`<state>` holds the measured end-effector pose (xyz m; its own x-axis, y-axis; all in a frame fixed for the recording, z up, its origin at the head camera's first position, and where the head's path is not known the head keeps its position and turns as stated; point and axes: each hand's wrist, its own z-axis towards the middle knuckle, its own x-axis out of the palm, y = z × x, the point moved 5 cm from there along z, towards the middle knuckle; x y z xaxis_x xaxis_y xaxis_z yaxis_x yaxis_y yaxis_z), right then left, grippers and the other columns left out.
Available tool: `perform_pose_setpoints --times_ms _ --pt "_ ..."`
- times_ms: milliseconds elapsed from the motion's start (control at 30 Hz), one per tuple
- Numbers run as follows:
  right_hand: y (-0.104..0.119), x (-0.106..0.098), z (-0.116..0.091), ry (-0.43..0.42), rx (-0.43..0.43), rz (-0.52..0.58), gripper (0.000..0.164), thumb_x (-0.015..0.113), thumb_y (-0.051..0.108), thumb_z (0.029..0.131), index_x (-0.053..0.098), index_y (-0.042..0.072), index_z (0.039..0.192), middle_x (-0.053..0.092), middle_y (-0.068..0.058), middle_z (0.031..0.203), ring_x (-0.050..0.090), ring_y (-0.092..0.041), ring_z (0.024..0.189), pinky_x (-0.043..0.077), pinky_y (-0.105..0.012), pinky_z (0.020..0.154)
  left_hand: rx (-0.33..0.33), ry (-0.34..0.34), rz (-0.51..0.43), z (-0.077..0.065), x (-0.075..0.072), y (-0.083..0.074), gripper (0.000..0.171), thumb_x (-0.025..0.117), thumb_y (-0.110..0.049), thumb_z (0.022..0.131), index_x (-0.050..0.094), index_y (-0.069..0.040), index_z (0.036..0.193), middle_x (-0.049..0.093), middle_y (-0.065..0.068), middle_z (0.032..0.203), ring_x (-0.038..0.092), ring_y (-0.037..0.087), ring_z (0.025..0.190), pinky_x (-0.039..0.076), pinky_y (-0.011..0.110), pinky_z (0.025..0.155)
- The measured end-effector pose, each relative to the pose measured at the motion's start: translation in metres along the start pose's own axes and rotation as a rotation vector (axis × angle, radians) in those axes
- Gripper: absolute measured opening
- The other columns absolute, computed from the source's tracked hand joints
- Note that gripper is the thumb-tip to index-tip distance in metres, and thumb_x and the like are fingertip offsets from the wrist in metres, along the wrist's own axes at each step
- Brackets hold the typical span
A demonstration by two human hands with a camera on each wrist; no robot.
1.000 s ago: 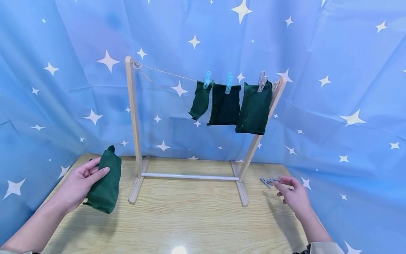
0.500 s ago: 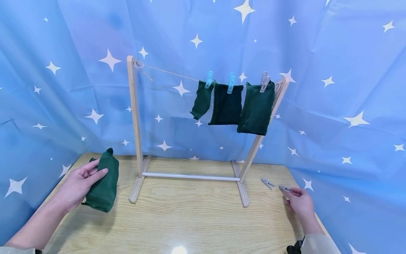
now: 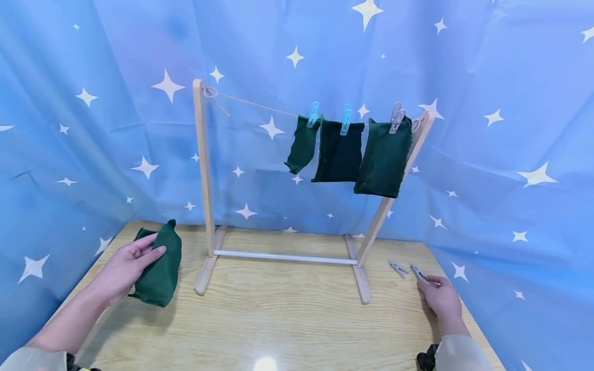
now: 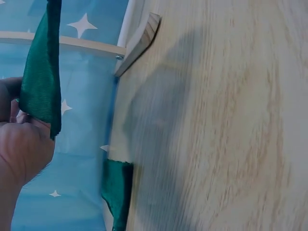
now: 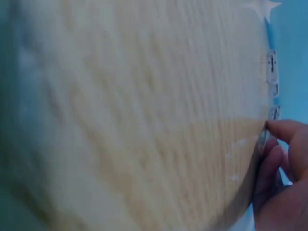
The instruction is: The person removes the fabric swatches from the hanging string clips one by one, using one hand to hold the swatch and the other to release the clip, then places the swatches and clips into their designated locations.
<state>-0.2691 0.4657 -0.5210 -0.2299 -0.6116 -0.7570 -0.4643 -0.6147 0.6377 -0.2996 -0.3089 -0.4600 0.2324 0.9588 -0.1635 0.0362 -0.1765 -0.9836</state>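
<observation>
On the left, my left hand (image 3: 125, 268) pinches a dark green cloth (image 3: 162, 268) between thumb and fingers, above the table. Its ribbed face shows in the left wrist view, where a second green cloth (image 4: 118, 187) lies at the table's edge. Over at the right, my right hand (image 3: 443, 299) pinches a grey clothespin (image 3: 419, 273) low over the table. Another grey clothespin (image 3: 398, 269) lies just left of it. Three green cloths hang from the line: a small one (image 3: 303, 147), a dark one (image 3: 341, 154) and a larger one (image 3: 382, 162).
A wooden frame (image 3: 204, 165) with a string (image 3: 260, 106) stands at the back of the wooden table (image 3: 278, 319). Blue clothespins (image 3: 346, 121) and grey ones (image 3: 397, 119) clip the hanging cloths. A star-patterned blue curtain (image 3: 260, 41) surrounds the table.
My right hand has drawn one grey clothespin to the right, away from the other, and the clothespin's angle has turned. The left hand keeps its cloth, slightly lower. The head view has shifted a little.
</observation>
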Motion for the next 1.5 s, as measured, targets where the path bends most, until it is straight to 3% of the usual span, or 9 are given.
perform_pose_setpoints --times_ms 133,233,400,600,833,1100,1200,1367,1500 --pt "-0.002 -0.003 0.001 0.001 -0.001 0.021 0.072 0.057 0.047 0.11 0.046 -0.005 0.158 0.054 -0.036 0.151 0.064 -0.043 0.113 0.054 -0.045 0.082 -0.028 0.024 0.058 0.009 0.001 0.008 0.08 0.053 -0.04 0.117 0.014 -0.002 0.176 0.061 0.015 0.155 0.073 0.007 0.117 0.066 0.035 0.09" --pt "-0.005 -0.003 0.002 0.002 0.004 0.033 0.071 0.06 0.046 0.109 0.048 -0.006 0.156 0.058 -0.035 0.146 0.067 -0.033 0.101 0.05 -0.035 0.074 -0.063 0.046 0.135 0.019 0.002 0.017 0.082 0.051 -0.045 0.118 0.011 -0.005 0.177 0.035 0.034 0.172 0.064 0.031 0.14 0.063 0.043 0.1" --pt "-0.006 -0.001 0.001 -0.013 0.005 0.035 0.07 0.063 0.045 0.108 0.05 -0.007 0.153 0.061 -0.034 0.143 0.067 -0.036 0.105 0.049 -0.034 0.076 -0.095 0.065 0.259 0.037 0.003 0.028 0.079 0.049 -0.043 0.118 0.013 -0.002 0.176 0.004 0.036 0.179 0.015 0.061 0.163 0.033 0.074 0.125" --pt "-0.008 0.004 0.0 -0.018 -0.003 0.04 0.071 0.062 0.045 0.108 0.049 -0.008 0.153 0.059 -0.036 0.147 0.064 -0.046 0.119 0.05 -0.038 0.08 -0.129 0.097 0.194 0.055 0.005 0.034 0.073 0.045 -0.031 0.12 0.009 -0.001 0.176 -0.002 0.035 0.18 0.0 0.062 0.164 0.015 0.078 0.129" --pt "-0.009 0.004 -0.002 -0.004 -0.005 0.043 0.071 0.059 0.047 0.11 0.047 -0.007 0.155 0.055 -0.036 0.152 0.06 -0.048 0.126 0.05 -0.042 0.084 -0.133 0.008 0.459 0.057 -0.001 0.034 0.066 0.042 -0.023 0.12 0.016 0.01 0.171 0.019 0.047 0.169 0.034 0.066 0.151 0.039 0.075 0.118" --pt "-0.006 -0.001 -0.003 -0.018 -0.021 0.043 0.069 0.059 0.045 0.11 0.048 -0.007 0.154 0.055 -0.037 0.151 0.061 -0.047 0.125 0.049 -0.039 0.082 0.038 -0.036 0.713 0.053 -0.005 0.017 0.064 0.057 -0.011 0.112 0.032 0.017 0.163 0.037 0.052 0.157 0.053 0.069 0.13 0.057 0.061 0.089" --pt "-0.007 -0.001 -0.001 -0.021 -0.021 0.039 0.068 0.06 0.045 0.11 0.048 -0.007 0.154 0.055 -0.036 0.151 0.061 -0.048 0.125 0.05 -0.041 0.083 0.048 -0.008 0.674 0.054 -0.005 0.018 0.063 0.059 -0.006 0.11 0.034 0.014 0.164 0.037 0.051 0.159 0.05 0.069 0.134 0.056 0.057 0.087" --pt "-0.007 -0.001 0.0 -0.015 -0.024 0.027 0.07 0.059 0.046 0.11 0.047 -0.007 0.155 0.054 -0.036 0.15 0.059 -0.049 0.126 0.051 -0.048 0.088 -0.019 0.048 0.5 0.055 0.001 0.026 0.062 0.054 -0.01 0.114 0.031 0.006 0.169 0.024 0.047 0.168 0.028 0.067 0.153 0.045 0.074 0.113" --pt "-0.007 -0.001 0.0 -0.012 -0.022 0.021 0.071 0.059 0.046 0.11 0.047 -0.007 0.155 0.054 -0.036 0.151 0.059 -0.05 0.127 0.051 -0.05 0.09 -0.025 -0.001 0.547 0.058 0.006 0.031 0.058 0.054 -0.013 0.115 0.036 0.011 0.164 0.043 0.05 0.153 0.046 0.067 0.14 0.053 0.067 0.103"
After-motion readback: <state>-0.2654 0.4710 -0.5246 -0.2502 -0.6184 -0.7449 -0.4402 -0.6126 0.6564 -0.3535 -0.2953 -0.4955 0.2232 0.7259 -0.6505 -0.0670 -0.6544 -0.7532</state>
